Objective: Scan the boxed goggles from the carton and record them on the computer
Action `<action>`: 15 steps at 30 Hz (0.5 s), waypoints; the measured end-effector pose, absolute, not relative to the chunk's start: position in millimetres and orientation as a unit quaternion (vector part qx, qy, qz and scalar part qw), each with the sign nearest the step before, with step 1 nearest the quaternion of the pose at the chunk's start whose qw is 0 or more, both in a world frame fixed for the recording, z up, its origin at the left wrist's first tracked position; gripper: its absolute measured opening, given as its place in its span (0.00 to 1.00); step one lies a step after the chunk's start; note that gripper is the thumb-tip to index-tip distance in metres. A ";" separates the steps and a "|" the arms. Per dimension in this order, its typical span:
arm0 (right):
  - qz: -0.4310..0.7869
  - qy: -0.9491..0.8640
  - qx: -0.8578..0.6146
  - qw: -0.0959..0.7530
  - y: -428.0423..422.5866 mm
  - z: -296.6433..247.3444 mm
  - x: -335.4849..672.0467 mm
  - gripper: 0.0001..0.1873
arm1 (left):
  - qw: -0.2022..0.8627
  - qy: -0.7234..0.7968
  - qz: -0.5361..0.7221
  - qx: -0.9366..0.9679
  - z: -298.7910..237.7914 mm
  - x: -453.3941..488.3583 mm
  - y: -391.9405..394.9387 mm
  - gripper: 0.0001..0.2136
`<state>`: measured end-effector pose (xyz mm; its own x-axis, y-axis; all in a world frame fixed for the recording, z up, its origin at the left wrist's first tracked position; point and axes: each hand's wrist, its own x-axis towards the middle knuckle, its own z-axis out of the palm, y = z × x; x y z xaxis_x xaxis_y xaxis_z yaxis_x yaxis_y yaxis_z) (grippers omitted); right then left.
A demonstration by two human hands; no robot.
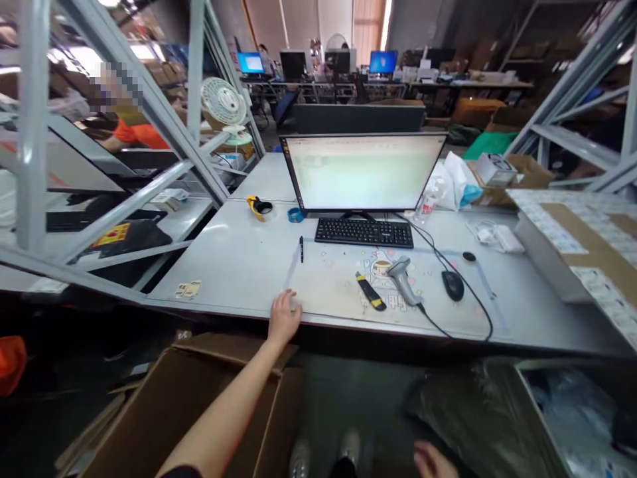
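Note:
My left hand [284, 315] rests on the front edge of the grey table [239, 265], fingers loosely curled on the surface with nothing in them. My right hand [434, 461] hangs low at the bottom edge, near a dark plastic bag [472, 411]; its fingers are blurred and partly cut off. On the desk mat lie a yellow and black box cutter [370, 291], a grey barcode scanner [404, 281] and a black mouse [452, 285]. Behind them stand a keyboard [364, 232] and a lit monitor [363, 172]. A black pen [301, 248] lies left of the keyboard.
An open cardboard box [209, 405] sits on the floor under my left arm. Grey metal shelving [164, 133] stands at left, with a person in orange behind it. Label sheets on cardboard [582, 245] lie at right. A small fan [223, 106] and tape rolls [259, 207] sit further back.

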<state>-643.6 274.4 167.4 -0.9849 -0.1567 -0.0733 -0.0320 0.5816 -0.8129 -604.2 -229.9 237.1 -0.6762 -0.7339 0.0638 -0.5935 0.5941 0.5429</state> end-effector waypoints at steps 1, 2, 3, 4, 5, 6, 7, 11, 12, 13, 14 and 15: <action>-0.459 0.883 -0.072 0.070 267.5 180.5 -685.1 0.28 | 0.143 -0.868 -0.247 0.406 241.5 -625.8 -242.3 0.28; -0.457 0.883 -0.087 0.062 260.1 196.0 -729.8 0.25 | 0.142 -0.854 -0.247 0.435 241.7 -644.0 -251.6 0.30; -0.450 0.887 -0.094 0.047 252.2 212.7 -776.4 0.22 | 0.141 -0.840 -0.247 0.462 238.1 -658.5 -257.6 0.32; -0.425 0.900 -0.100 -0.009 244.1 228.8 -822.9 0.24 | 0.140 -0.829 -0.246 0.483 231.4 -669.4 -260.8 0.33; -0.389 0.912 -0.117 -0.057 236.1 242.4 -867.3 0.30 | 0.138 -0.822 -0.241 0.497 222.3 -677.0 -261.8 0.33; -0.359 0.918 -0.128 -0.106 228.5 251.9 -907.8 0.37 | 0.137 -0.819 -0.232 0.506 212.1 -681.7 -261.3 0.33; -0.336 0.920 -0.138 -0.150 221.8 256.2 -942.6 0.41 | 0.136 -0.820 -0.217 0.512 201.7 -684.1 -260.2 0.33; -0.277 0.924 -0.154 -0.215 209.0 226.0 -1014.3 0.47 | 0.130 -0.824 -0.157 0.528 170.9 -682.8 -258.7 0.34; -0.267 0.927 -0.153 -0.217 208.8 212.4 -1018.2 0.48 | 0.128 -0.824 -0.150 0.532 166.9 -682.1 -259.4 0.35; -0.258 0.929 -0.153 -0.215 209.0 199.3 -1019.0 0.49 | 0.126 -0.824 -0.144 0.533 164.0 -681.5 -260.3 0.35; -0.251 0.932 -0.156 -0.211 209.1 187.6 -1018.2 0.50 | 0.122 -0.824 -0.139 0.535 162.0 -681.3 -261.1 0.35; -0.246 0.933 -0.162 -0.208 208.8 178.0 -1016.8 0.51 | 0.118 -0.825 -0.133 0.536 160.8 -681.2 -261.6 0.36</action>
